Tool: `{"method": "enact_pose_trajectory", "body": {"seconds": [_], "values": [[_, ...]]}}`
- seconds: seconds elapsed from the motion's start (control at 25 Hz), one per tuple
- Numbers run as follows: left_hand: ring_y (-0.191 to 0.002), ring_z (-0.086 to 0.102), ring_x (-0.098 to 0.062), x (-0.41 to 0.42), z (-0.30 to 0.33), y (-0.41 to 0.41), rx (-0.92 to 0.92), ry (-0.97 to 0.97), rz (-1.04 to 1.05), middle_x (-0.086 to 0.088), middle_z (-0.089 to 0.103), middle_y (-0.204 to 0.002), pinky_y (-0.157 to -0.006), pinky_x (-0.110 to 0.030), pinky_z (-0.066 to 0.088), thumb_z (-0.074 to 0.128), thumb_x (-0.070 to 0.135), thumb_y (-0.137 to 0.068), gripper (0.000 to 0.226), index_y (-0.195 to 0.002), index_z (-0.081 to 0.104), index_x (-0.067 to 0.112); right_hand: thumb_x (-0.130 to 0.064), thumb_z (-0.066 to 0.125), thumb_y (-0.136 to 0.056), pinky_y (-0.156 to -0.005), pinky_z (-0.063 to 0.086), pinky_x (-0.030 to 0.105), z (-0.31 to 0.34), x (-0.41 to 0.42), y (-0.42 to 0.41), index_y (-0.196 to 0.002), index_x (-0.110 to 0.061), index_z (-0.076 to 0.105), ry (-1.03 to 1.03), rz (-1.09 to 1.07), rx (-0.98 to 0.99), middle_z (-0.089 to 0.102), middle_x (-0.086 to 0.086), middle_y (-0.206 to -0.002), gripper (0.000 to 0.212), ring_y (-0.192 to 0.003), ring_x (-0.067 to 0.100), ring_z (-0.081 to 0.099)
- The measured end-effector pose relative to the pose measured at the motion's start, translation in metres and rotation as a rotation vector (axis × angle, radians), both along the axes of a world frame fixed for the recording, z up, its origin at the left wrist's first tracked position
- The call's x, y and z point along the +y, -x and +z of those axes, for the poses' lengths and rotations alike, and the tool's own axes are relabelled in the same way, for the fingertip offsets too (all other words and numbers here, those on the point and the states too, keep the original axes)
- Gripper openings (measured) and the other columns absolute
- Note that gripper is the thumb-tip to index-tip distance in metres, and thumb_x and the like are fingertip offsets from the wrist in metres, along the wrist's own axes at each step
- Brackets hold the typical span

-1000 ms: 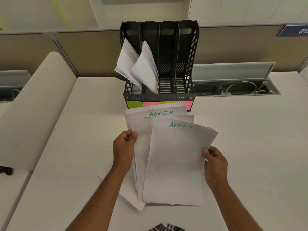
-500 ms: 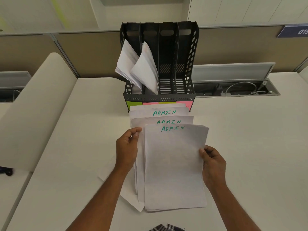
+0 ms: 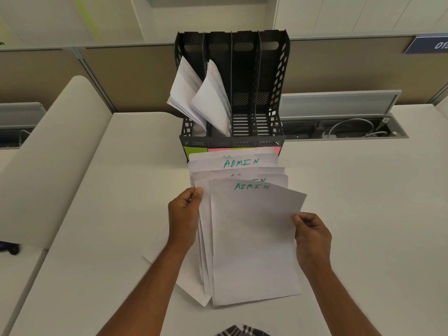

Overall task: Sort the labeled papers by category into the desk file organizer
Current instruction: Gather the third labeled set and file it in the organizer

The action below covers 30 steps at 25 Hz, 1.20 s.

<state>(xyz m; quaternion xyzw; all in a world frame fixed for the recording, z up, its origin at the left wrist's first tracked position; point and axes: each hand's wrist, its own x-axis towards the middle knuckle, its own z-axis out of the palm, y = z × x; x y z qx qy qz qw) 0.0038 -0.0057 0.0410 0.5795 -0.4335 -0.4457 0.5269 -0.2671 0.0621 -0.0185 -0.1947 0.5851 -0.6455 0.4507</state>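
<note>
Over the last second my right hand (image 3: 312, 236) swung the top white ADMIN-labelled sheet (image 3: 254, 238) askew off the fanned paper stack (image 3: 232, 163) pinched in my left hand (image 3: 184, 214), readying it, I judged, for the black four-slot file organizer (image 3: 274, 81) beyond on the worktop (image 3: 363, 214).

Location: office cubicle workstation. Indicators: white desk (image 3: 363, 202) bounded by tan partition panels (image 3: 131, 76) w/ metal trim, recessed cable tray (image 3: 344, 128) holding cords, blue numbered sign (image 3: 429, 44) on partition. Black 4-slot file organizer (image 3: 244, 93) w/ coloured tabs stands at desk rear, overhead cabinets (image 3: 351, 13) above.
</note>
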Motion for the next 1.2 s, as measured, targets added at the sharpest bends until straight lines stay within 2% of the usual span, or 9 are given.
{"method": "enact_pose_trajectory", "body": {"seconds": [0.2, 0.36, 0.6, 0.72, 0.84, 0.92, 1.0, 1.08, 1.2], "values": [[-0.071, 0.064, -0.004, -0.012, -0.003, -0.014, 0.012, -0.048, 0.088, 0.012, 0.076, -0.079, -0.073, -0.024, 0.053, 0.068, 0.024, -0.094, 0.018, -0.079, 0.078, 0.025, 0.01, 0.054, -0.091, -0.062, 0.056, 0.03, 0.001, 0.013, 0.031, -0.071, -0.018, 0.069, 0.039, 0.027, -0.225, 0.07, 0.002, -0.073, 0.037, -0.065, 0.02, 0.066], [-0.077, 0.067, -0.011, -0.013, -0.006, -0.009, 0.032, -0.068, 0.083, 0.008, 0.078, -0.083, -0.082, -0.035, 0.057, 0.068, 0.026, -0.092, 0.016, -0.081, 0.079, 0.029, 0.01, 0.056, -0.09, -0.065, 0.056, 0.031, 0.0, 0.008, 0.024, -0.072, -0.019, 0.07, 0.058, 0.073, -0.186, 0.07, 0.003, -0.076, 0.037, -0.069, 0.02, 0.067], [-0.08, 0.071, -0.013, -0.009, -0.006, -0.002, 0.065, -0.09, 0.036, 0.003, 0.079, -0.086, -0.079, -0.036, 0.059, 0.066, 0.024, -0.095, 0.018, -0.083, 0.079, 0.026, -0.002, 0.063, -0.091, -0.093, 0.051, 0.039, 0.004, -0.008, -0.001, -0.078, -0.019, 0.066, 0.064, 0.218, -0.055, 0.07, 0.009, -0.124, 0.022, -0.11, 0.025, 0.067], [-0.081, 0.072, -0.012, -0.006, -0.005, 0.0, 0.12, -0.088, 0.016, 0.004, 0.079, -0.087, -0.074, -0.029, 0.057, 0.063, 0.021, -0.098, 0.022, -0.084, 0.079, 0.026, -0.029, 0.068, -0.087, -0.076, 0.045, 0.03, 0.011, -0.008, -0.004, -0.083, -0.022, 0.062, -0.029, 0.279, 0.115, 0.071, -0.007, -0.096, 0.01, -0.084, 0.013, 0.063], [-0.091, 0.073, -0.018, 0.0, 0.0, 0.002, 0.174, -0.108, -0.033, 0.0, 0.079, -0.096, -0.078, -0.031, 0.06, 0.055, 0.039, -0.1, 0.029, -0.093, 0.079, 0.024, -0.034, 0.067, -0.093, -0.056, 0.03, 0.029, 0.012, -0.009, -0.007, -0.086, -0.027, 0.059, -0.12, 0.247, 0.261, 0.05, -0.006, -0.065, 0.013, -0.055, 0.008, 0.037], [-0.106, 0.072, -0.022, 0.006, 0.005, 0.003, 0.176, -0.07, -0.143, -0.003, 0.076, -0.113, -0.088, -0.037, 0.06, 0.057, 0.048, -0.095, 0.036, -0.12, 0.069, 0.025, -0.028, 0.067, -0.095, -0.056, 0.032, 0.029, 0.017, -0.012, -0.013, -0.085, -0.027, 0.06, -0.135, 0.181, 0.276, 0.048, -0.003, -0.062, 0.012, -0.053, 0.007, 0.036], [-0.11, 0.071, -0.021, 0.009, 0.01, 0.007, 0.121, -0.019, -0.178, -0.003, 0.072, -0.123, -0.088, -0.036, 0.06, 0.067, 0.031, -0.09, 0.065, -0.148, 0.038, 0.033, -0.025, 0.068, -0.094, -0.059, 0.037, 0.027, 0.027, -0.016, -0.019, -0.085, -0.028, 0.06, -0.119, 0.085, 0.303, 0.049, -0.009, -0.058, 0.013, -0.052, 0.004, 0.04], [-0.104, 0.073, -0.016, 0.012, 0.015, 0.009, 0.028, 0.025, -0.196, 0.005, 0.073, -0.119, -0.082, -0.029, 0.06, 0.068, 0.012, -0.088, 0.095, -0.154, 0.009, 0.047, -0.023, 0.069, -0.094, -0.064, 0.043, 0.021, 0.039, -0.02, -0.023, -0.094, -0.031, 0.061, -0.055, 0.016, 0.352, 0.056, -0.014, -0.06, 0.011, -0.058, 0.001, 0.05], [-0.111, 0.066, 0.002, 0.006, 0.029, 0.006, -0.036, 0.118, -0.221, 0.03, 0.066, -0.125, -0.089, -0.017, 0.053, 0.063, 0.002, -0.089, 0.098, -0.158, 0.003, 0.035, -0.014, 0.069, -0.094, -0.071, 0.052, 0.015, 0.066, -0.027, -0.024, -0.119, -0.026, 0.062, 0.145, 0.121, 0.244, 0.07, -0.01, -0.083, 0.029, -0.078, 0.005, 0.065]]}}
